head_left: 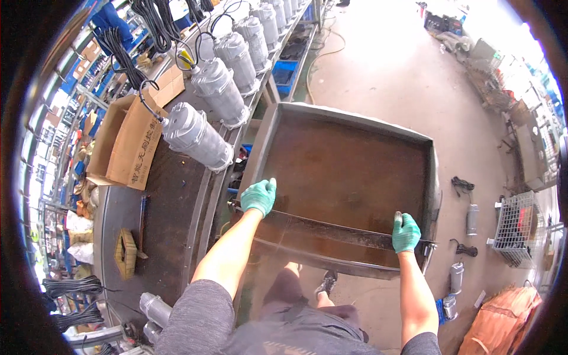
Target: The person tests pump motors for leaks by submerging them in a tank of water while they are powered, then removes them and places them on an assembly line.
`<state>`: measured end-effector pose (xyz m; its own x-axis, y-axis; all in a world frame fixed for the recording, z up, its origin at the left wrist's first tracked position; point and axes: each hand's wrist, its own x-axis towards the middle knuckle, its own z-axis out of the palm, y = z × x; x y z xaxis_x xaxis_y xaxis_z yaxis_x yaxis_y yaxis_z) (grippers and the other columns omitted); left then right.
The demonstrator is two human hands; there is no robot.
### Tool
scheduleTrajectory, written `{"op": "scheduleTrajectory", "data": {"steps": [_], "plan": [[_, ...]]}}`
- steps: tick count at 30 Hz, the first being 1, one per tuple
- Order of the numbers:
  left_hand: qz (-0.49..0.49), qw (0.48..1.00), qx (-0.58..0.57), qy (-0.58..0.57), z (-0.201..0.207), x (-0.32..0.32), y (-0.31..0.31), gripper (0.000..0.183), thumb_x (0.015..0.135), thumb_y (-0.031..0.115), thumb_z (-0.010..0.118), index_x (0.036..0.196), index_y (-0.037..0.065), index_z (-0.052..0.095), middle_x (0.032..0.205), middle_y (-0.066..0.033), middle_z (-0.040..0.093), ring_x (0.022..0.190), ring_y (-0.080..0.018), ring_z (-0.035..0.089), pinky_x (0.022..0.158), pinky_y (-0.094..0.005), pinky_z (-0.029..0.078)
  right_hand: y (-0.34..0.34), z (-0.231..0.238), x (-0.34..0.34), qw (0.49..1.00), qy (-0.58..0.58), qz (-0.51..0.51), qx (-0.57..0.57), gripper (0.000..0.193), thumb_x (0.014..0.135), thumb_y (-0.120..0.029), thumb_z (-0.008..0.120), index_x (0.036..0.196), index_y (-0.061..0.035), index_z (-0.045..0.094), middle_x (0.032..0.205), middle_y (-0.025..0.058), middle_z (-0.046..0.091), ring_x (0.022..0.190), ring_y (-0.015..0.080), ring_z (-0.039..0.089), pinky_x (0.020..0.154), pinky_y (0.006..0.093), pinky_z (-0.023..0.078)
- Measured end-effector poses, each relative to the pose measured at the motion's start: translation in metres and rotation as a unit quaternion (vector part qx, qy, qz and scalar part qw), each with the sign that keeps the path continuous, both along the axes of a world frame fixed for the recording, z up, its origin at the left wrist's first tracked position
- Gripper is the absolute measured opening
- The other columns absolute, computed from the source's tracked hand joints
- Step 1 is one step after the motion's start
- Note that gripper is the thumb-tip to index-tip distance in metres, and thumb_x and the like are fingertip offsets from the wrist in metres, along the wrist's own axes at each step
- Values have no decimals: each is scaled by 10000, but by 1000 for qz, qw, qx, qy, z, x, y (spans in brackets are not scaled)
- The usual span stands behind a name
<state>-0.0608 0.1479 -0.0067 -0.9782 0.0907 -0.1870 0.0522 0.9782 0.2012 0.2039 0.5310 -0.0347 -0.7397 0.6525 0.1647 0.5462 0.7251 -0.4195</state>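
Observation:
In front of me is a wide, shallow metal tank [349, 171] with grey rims and a brown, wet-looking inside. A long dark metal bar [322, 228] lies across its near part, slanting slightly, with bolt-like ends at both sides. My left hand [258, 196], in a green glove, is closed at the bar's left part, close to the tank's left rim. Toward the right end, my right hand [406, 233], gloved in green too, is closed on the bar with its thumb up. The fingers' undersides are hidden from view.
Grey cylindrical pumps [197, 135] with black cables line the bench at left, beside an open cardboard box [127, 142]. A hammer [142, 228] and a small wooden frame [125, 253] lie nearer. On the right floor are a wire basket [519, 228], more pumps and an orange sack [500, 322].

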Motion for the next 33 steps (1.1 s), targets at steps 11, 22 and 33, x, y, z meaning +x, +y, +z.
{"op": "scheduleTrajectory", "data": {"steps": [11, 22, 33], "plan": [[12, 998, -64, -18, 1, -23, 17, 528, 1063, 520, 388, 984, 139, 745, 1009, -185, 755, 990, -411, 710, 898, -545, 532, 2, -10, -27, 996, 7, 1, 86, 449, 1044, -383, 547, 688, -115, 605, 663, 154, 626, 583, 370, 627, 547, 476, 485], [31, 996, -69, -53, 1, -90, 58, 598, 1040, 613, 386, 1071, 151, 764, 1120, -192, 745, 1092, -401, 694, 951, -520, 531, 40, -8, -96, 995, 36, -16, 97, 493, 1053, -396, 552, 638, -131, 581, 618, 153, 609, 546, 370, 612, 527, 462, 481], [27, 994, -80, -72, 4, -179, 105, 628, 1040, 605, 357, 1179, 141, 757, 1206, -188, 733, 1150, -387, 686, 999, -506, 522, 90, -9, -186, 996, -26, -35, 73, 548, 1069, -482, 466, 724, -95, 647, 714, 194, 669, 675, 428, 669, 628, 522, 521]]}}
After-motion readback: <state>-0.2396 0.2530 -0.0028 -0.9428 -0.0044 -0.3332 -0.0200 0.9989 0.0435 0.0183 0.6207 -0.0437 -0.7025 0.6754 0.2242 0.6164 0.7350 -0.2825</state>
